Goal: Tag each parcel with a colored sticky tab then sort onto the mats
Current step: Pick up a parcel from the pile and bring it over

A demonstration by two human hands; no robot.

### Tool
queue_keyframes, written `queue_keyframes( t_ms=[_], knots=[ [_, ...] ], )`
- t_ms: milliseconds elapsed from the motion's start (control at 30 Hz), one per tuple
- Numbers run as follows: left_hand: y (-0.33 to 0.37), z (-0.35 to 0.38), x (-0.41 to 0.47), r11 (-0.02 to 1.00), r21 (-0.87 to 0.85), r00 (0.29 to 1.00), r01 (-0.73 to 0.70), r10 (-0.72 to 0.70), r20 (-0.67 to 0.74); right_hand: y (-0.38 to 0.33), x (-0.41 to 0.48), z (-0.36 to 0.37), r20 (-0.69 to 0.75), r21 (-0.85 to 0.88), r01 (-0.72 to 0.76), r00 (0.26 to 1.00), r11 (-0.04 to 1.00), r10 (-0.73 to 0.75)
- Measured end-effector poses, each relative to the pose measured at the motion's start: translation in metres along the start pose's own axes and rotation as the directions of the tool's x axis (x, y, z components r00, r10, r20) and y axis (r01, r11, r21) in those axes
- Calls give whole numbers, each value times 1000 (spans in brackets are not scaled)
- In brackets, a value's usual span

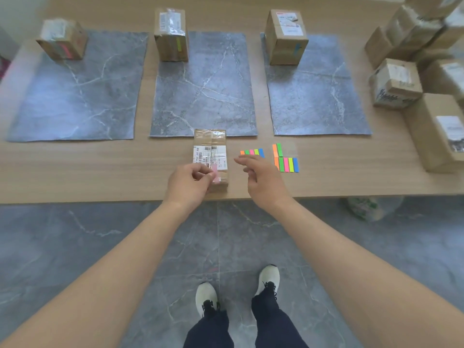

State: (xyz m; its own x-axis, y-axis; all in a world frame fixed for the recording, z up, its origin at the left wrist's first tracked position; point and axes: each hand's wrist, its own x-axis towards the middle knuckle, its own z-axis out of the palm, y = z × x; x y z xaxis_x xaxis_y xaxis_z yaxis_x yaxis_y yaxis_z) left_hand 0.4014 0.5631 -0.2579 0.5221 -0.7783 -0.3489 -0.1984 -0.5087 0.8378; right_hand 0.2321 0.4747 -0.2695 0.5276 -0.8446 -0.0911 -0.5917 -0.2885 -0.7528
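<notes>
A long cardboard parcel with a white label lies at the table's front edge, before the middle mat. My left hand pinches a pink sticky tab over the parcel's near end. My right hand hovers to the right of the parcel with relaxed fingers, holding nothing. Two sets of colored tabs lie beyond it, one near my fingertips and one further right. The left mat bears a pink-tagged box, the middle mat a green-tagged box, the right mat a blue-tagged box.
Several untagged cardboard parcels are stacked at the table's right end. The wooden table's front edge runs across the view. Below it are grey floor tiles, my two shoes, and a plastic bag under the table.
</notes>
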Motion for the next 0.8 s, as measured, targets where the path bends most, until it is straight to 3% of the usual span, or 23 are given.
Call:
queue_keyframes(
  t_ms=[133, 367, 567, 800],
  knots=[
    [-24, 5, -5, 998, 49, 999, -49, 48, 17, -9, 3, 13, 76, -72, -50, 996, 996, 56],
    [-61, 29, 1, 999, 39, 999, -29, 30, -36, -5, 11, 27, 277, -237, 47, 961, 970, 21],
    [-65, 39, -1, 983, 165, 990, -78, 97, -106, 0, 15, 33, 271, -331, 127, 962, 935, -35],
    [-65, 44, 1, 989, 140, 986, -50, 71, -149, 0, 20, 39, 248, -365, 184, 964, 913, -95]
  ],
)
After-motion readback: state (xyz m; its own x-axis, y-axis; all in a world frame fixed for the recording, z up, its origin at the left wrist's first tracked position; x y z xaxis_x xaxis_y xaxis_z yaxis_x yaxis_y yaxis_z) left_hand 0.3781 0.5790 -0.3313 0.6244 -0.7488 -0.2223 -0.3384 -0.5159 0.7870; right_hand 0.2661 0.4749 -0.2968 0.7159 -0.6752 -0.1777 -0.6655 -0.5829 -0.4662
